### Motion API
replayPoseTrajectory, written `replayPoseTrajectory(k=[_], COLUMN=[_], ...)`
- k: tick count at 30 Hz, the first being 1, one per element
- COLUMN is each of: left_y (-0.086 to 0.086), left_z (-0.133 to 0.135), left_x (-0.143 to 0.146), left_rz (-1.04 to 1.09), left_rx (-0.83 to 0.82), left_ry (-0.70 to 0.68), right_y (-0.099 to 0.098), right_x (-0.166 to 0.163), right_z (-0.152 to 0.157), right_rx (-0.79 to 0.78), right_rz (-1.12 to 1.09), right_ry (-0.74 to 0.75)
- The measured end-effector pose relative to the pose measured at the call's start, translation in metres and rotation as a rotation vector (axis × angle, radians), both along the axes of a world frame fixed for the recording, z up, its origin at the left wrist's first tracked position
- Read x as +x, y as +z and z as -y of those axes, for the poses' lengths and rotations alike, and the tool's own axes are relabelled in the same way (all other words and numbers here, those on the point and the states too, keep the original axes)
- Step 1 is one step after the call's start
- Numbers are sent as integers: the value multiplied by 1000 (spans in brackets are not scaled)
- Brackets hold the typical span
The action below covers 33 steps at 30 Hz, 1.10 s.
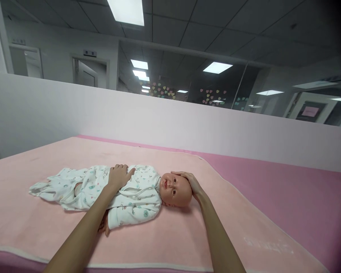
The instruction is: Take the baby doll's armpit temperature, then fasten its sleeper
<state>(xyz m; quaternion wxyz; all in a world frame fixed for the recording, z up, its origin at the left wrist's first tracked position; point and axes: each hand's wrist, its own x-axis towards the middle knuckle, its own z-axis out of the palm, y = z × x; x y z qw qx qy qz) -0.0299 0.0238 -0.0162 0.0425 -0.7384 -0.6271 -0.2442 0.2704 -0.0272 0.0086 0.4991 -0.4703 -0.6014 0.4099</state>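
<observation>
Two bare forearms reach in from the near edge over a pale pink blanket [173, 235]. On it lies a baby doll [139, 199] on its back in a white printed sleepsuit, head to the right, feet to the left. The left hand [118, 177] rests flat on the doll's chest, fingers loosely spread (not gripping). The right hand [191, 182] cups the doll's head, fingers curved round the crown and holding it. Beyond the blanket runs a darker pink mat [287, 197], then a white partition [159, 117], with glass panes [187, 76] above.
</observation>
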Motion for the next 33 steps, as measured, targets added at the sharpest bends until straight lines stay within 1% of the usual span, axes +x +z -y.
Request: replayPoseTrajectory(k=[7,15,27,33], left_y=[0,-1,0,2], left_z=[0,0,0,3], left_x=[0,0,-1,0], left_rz=[6,2,15,13], left_rx=[-2,12,4,-6], left_ry=[4,-2,-9,-6], right_y=[-3,-5,-5,-5], right_x=[3,4,4,4], right_z=[-4,-6,-5,-5], right_rx=[7,12,33,36], right_rz=[12,-52,1,-11], right_ry=[-20,-21,-23,-25])
